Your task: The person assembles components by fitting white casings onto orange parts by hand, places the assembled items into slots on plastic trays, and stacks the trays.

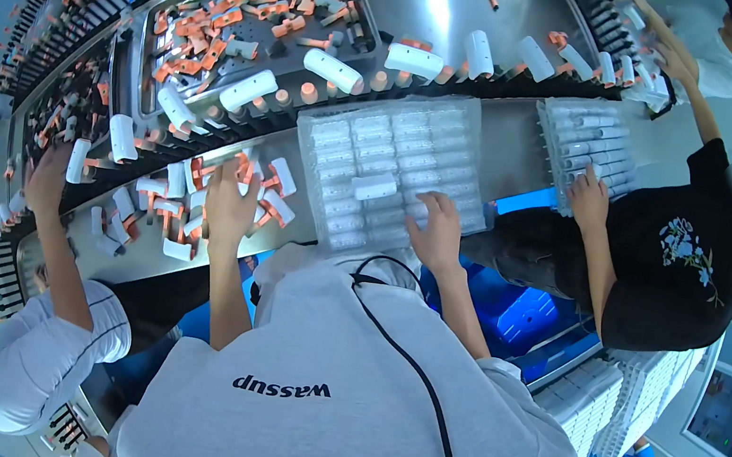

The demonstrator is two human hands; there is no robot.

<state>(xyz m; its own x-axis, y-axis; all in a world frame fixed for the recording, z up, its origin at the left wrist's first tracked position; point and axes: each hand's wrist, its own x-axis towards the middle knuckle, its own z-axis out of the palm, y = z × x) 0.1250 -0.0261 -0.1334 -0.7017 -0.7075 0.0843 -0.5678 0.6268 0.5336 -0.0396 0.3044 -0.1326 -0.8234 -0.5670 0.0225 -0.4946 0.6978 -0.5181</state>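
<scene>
My left hand [232,205] reaches over a loose pile of white-and-orange plastic parts [170,207], fingers stretched out and apart. An orange part shows by its fingertips; whether they touch it I cannot tell. My right hand [436,232] is over the right half of a clear plastic tray [316,211] with rows of moulded pockets, its fingers spread and nothing seen in them. One white rounded plastic casing [375,186] lies across the middle of the tray, left of that hand. Many pockets look filled with pale pieces, though glare blurs them.
Beyond the tray runs a curved conveyor [288,118] carrying white casings and orange-tipped pegs. A metal tray [376,15] of mixed orange and grey parts lies behind it. Co-workers flank me; the right one's hand [589,199] touches another tray [559,125]. A blue bin [520,315] stands below right.
</scene>
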